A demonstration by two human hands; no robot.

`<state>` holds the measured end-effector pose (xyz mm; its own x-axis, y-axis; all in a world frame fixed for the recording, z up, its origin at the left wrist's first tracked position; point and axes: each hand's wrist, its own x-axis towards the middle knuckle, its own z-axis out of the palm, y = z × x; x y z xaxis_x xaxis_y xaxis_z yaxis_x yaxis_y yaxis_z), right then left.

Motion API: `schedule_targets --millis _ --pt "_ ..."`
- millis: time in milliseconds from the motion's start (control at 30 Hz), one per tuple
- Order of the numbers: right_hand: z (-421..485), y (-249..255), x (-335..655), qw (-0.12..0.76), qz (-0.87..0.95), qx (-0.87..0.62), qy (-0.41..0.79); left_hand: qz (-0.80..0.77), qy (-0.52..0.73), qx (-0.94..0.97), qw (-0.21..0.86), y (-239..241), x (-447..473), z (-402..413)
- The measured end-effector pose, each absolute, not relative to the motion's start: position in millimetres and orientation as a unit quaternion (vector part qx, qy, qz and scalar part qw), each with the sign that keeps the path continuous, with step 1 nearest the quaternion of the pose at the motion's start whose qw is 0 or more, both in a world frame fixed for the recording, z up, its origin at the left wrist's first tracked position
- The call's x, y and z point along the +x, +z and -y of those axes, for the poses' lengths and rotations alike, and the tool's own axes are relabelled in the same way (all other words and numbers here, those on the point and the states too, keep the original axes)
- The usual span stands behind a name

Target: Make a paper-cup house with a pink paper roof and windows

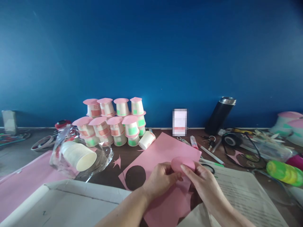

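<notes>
Both hands meet over the table, holding one pink paper circle [179, 163] between them. My left hand [162, 177] is closed on its left edge with thumb and fingers. On the right side, my right hand [201, 178] pinches it, the thumb lying across its face. Below them lies a sheet of pink paper [156, 157] with round holes cut out of it. Just beyond the sheet, a white paper cup [147, 140] with a drawn window lies on its side. Several decorated paper cups [106, 129] with pink paper roofs are stacked against the wall.
A stack of plain paper cups [80, 156] lies in a clear bag at left, behind a white box lid [78, 201]. To the right are a black bottle [219, 116], keys [211, 143], a glue stick [194, 142], printed paper [246, 189] and a green-yellow bottle [284, 172].
</notes>
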<state>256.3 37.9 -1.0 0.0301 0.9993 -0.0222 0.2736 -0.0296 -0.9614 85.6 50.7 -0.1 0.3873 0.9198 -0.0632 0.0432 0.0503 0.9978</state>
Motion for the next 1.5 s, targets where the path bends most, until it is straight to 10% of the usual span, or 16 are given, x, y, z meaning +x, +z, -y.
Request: schedule_targets --millis 1500 --pt "-38 -1 255 0.424 0.530 -0.579 0.451 -0.434 0.348 0.609 0.565 5 84 -48"
